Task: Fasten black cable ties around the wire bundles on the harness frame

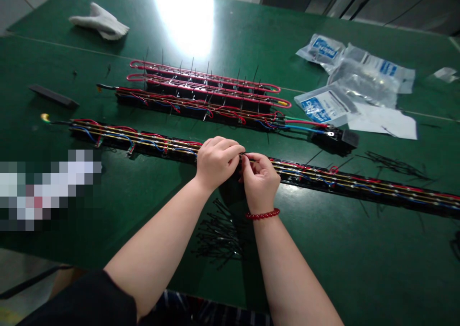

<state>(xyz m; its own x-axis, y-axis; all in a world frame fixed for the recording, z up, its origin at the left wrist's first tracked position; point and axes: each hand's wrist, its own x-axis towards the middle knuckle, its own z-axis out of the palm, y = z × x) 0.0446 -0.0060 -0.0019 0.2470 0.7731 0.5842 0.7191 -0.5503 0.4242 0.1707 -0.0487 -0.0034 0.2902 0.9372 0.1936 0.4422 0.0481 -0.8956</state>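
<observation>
Pinching a black cable tie (243, 154) fingertip to fingertip, left hand (217, 163) and right hand (260, 182) work on a wired black rail (359, 184); three farther rails (204, 93) already bristle with upright tie tails, loose cable ties (219, 232) lying heaped nearby.

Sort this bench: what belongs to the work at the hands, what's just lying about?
Job: left hand, right hand, thin black cable tie, black strip with red, blue and yellow wires, loose black cable ties.
Lying about: white cloth glove, clear blue-labelled plastic bags.
</observation>
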